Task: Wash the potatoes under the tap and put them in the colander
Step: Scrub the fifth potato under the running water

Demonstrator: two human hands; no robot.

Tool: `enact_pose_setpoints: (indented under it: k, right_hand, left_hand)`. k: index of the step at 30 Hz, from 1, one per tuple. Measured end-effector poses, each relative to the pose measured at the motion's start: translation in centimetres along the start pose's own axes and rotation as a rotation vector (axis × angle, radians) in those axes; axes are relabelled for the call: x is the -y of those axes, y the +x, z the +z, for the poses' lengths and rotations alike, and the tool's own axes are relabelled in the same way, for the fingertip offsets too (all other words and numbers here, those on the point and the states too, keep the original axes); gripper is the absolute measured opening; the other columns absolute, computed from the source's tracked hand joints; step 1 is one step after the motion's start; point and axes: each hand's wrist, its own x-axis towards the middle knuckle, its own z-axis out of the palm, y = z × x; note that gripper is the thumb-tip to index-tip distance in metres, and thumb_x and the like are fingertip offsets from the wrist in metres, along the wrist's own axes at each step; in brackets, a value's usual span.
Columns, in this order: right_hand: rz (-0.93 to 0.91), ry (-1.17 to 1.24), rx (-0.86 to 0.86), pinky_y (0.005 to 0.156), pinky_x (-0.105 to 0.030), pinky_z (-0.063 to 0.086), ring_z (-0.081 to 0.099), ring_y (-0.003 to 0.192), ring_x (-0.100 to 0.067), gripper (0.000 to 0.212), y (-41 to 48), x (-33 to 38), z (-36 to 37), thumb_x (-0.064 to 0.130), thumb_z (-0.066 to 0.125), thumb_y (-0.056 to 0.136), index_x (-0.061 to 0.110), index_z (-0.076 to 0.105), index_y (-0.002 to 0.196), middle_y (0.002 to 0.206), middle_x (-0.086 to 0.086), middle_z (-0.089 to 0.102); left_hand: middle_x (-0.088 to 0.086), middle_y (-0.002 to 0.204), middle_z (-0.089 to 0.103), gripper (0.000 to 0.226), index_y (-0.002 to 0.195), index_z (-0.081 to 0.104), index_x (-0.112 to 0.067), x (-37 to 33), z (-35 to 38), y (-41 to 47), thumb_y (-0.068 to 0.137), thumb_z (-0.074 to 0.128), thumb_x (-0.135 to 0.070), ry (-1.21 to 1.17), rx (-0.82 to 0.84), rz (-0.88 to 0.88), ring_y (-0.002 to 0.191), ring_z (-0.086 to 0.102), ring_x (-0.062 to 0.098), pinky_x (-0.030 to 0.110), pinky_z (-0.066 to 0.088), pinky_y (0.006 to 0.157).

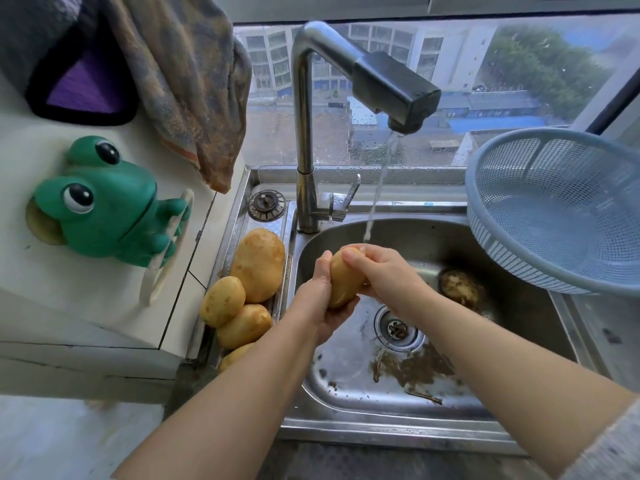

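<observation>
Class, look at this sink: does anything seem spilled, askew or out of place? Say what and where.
Brown dirt is spread over the sink floor beside the drain. What looks like a muddy potato lies loose in the basin. The colander sits tilted on the sink's right edge.

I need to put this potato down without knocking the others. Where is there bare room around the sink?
The colander is empty. The sink floor is mostly bare front-left, between the drain and the near wall. Crowded: the left ledge, packed with four potatoes; a muddy potato lies back-right near the colander's rim; dirt lies front-right of the drain.
</observation>
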Motion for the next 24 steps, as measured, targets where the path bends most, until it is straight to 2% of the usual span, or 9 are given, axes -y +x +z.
enact_pose_setpoints:
  k: [4, 6, 9, 11, 15, 18, 24]
  right_hand:
    - [0.121, 0.268, 0.282, 0.09, -0.033, 0.055, 0.061, 0.108, -0.026, 0.016, -0.3, 0.5, -1.4, 0.012, 0.052, 0.097, 0.016, 0.062, 0.107, 0.115, -0.013, 0.062]
    - [0.166, 0.311, 0.333, 0.09, -0.034, 0.053, 0.058, 0.105, -0.028, 0.021, -0.3, 0.8, -2.1, 0.004, 0.049, 0.096, 0.013, 0.062, 0.11, 0.115, -0.018, 0.059]
    - [0.175, 0.288, 0.306, 0.094, -0.04, 0.05, 0.056, 0.104, -0.031, 0.03, -0.3, 0.9, -2.2, -0.004, 0.042, 0.094, 0.01, 0.064, 0.109, 0.113, -0.02, 0.056]
    - [0.162, 0.293, 0.269, 0.097, -0.042, 0.049, 0.057, 0.103, -0.03, 0.031, -0.3, 0.9, -2.0, -0.004, 0.04, 0.095, 0.011, 0.065, 0.106, 0.11, -0.018, 0.059]
    - [0.128, 0.304, 0.182, 0.096, -0.037, 0.051, 0.057, 0.116, -0.03, 0.03, -0.4, 0.7, -1.3, 0.002, 0.043, 0.097, 0.013, 0.058, 0.121, 0.124, -0.018, 0.056]
    - [0.114, 0.308, 0.111, 0.091, -0.031, 0.053, 0.055, 0.116, -0.03, 0.03, -0.5, 0.5, -0.7, 0.001, 0.042, 0.096, 0.018, 0.058, 0.114, 0.124, -0.017, 0.055]
    - [0.132, 0.521, 0.113, 0.098, -0.035, 0.047, 0.053, 0.113, -0.028, 0.038, -0.5, 0.2, -0.2, -0.007, 0.046, 0.091, 0.014, 0.056, 0.121, 0.129, -0.021, 0.052]
  left_hand:
    - [0.017, 0.102, 0.059, 0.046, 0.1, 0.056, -0.013, -0.2, -0.7, 0.1, 0.086, 0.06, -0.057, 0.011, -0.002, -0.077, 0.079, 0.062, 0.021, 0.029, 0.059, 0.069]
    - [0.017, 0.104, 0.057, 0.045, 0.1, 0.056, -0.013, -0.2, -0.9, 0.2, 0.087, 0.06, -0.056, 0.01, 0.019, -0.103, 0.083, 0.06, 0.022, 0.031, 0.058, 0.074]
    - [0.017, 0.101, 0.057, 0.047, 0.1, 0.055, -0.011, -0.5, -0.8, 0.2, 0.088, 0.059, -0.056, 0.004, 0.04, -0.124, 0.082, 0.059, 0.021, 0.031, 0.056, 0.077]
    - [0.017, 0.101, 0.057, 0.048, 0.103, 0.055, -0.011, -0.7, -0.6, 0.4, 0.087, 0.059, -0.056, 0.001, 0.038, -0.11, 0.083, 0.059, 0.021, 0.03, 0.057, 0.072]
    - [0.018, 0.11, 0.057, 0.048, 0.104, 0.054, -0.012, -0.9, -0.3, 0.6, 0.087, 0.061, -0.056, -0.012, 0.016, -0.07, 0.091, 0.06, 0.024, 0.032, 0.059, 0.068]
    - [0.018, 0.109, 0.057, 0.045, 0.103, 0.055, -0.014, -0.8, -0.1, 0.7, 0.087, 0.061, -0.055, 0.009, -0.003, -0.035, 0.091, 0.061, 0.024, 0.031, 0.057, 0.064]
    - [0.016, 0.11, 0.059, 0.039, 0.102, 0.057, -0.016, -0.7, 0.1, 0.5, 0.09, 0.058, -0.053, 0.016, 0.0, 0.005, 0.092, 0.062, 0.023, 0.031, 0.056, 0.063]
